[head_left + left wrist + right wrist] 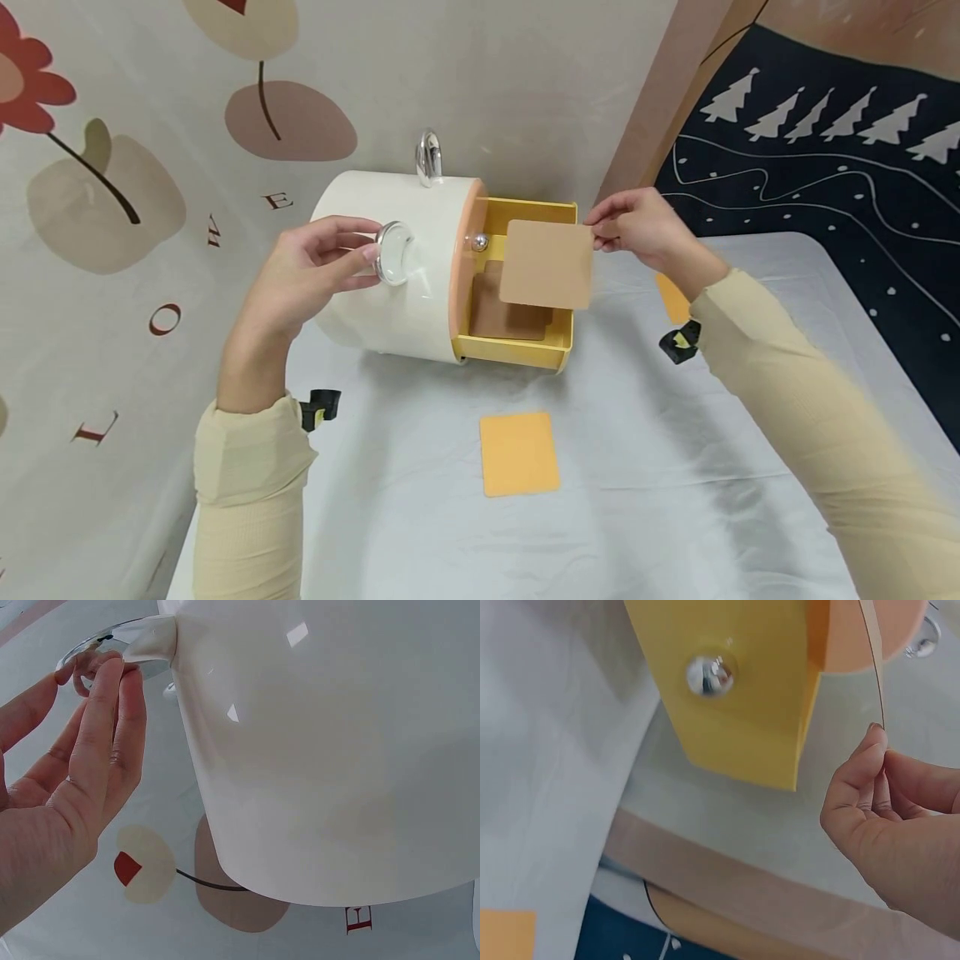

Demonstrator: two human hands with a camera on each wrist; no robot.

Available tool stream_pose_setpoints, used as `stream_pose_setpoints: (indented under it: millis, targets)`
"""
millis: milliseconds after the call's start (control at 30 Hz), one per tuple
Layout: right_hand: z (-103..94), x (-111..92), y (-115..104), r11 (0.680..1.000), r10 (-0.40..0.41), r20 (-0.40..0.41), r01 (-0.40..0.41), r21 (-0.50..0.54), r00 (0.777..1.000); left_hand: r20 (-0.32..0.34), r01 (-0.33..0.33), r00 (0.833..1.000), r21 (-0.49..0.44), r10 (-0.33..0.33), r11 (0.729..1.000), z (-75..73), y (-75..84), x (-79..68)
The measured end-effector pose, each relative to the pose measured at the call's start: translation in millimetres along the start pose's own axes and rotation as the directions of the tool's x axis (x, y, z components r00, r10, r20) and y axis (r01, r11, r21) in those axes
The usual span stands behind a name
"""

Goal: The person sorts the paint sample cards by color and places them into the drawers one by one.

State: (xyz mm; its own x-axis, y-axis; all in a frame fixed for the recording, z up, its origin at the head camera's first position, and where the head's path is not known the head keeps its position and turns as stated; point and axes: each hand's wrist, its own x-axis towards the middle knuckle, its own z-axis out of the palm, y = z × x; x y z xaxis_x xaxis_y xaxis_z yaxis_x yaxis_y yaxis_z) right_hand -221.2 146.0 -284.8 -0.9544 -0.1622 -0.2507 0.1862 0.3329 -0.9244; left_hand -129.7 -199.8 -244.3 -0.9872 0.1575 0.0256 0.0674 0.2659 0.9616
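A white cylindrical container (390, 325) with a peach end lies on its side, a yellow drawer (513, 352) pulled out of that end. My left hand (300, 262) pinches the shiny chrome ring handle (384, 265) on its near side, thumb and fingertips at the metal. Between thumb and fingers, my right hand (648, 233) holds a square tan card (546, 265) by its right edge, over the drawer. Seen edge-on in the right wrist view, the card (875, 664) is thin. Darker brown square cards (502, 312) lie inside the drawer, partly covered by the held one.
An orange square card (520, 455) lies on the pale cloth in front of the container. Another orange card (672, 298) shows partly behind the right forearm. A second chrome ring handle (429, 158) sticks up at the container's far side. A chrome knob (710, 676) is on the drawer front.
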Motion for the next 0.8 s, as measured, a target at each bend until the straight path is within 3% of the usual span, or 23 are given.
stream_pose_setpoints:
  millis: [167,400,800]
  targets:
    - [17.0,10.4,3.5,1.000,0.013,0.007,-0.013,0.006,1.000,-0.003,0.002,1.000,0.015,-0.002,1.000,0.0,0.4,-0.5]
    - [32.2,17.4,8.5,0.996,0.034,-0.006,-0.034,-0.085,0.999,0.001,-0.001,1.000,-0.019,0.001,1.000,0.6,-0.1,-0.5]
    - [29.0,16.0,14.7,0.988,0.017,0.034,-0.011,-0.152,0.999,0.000,-0.015,1.000,-0.031,0.015,0.999,0.0,-1.2,0.0]
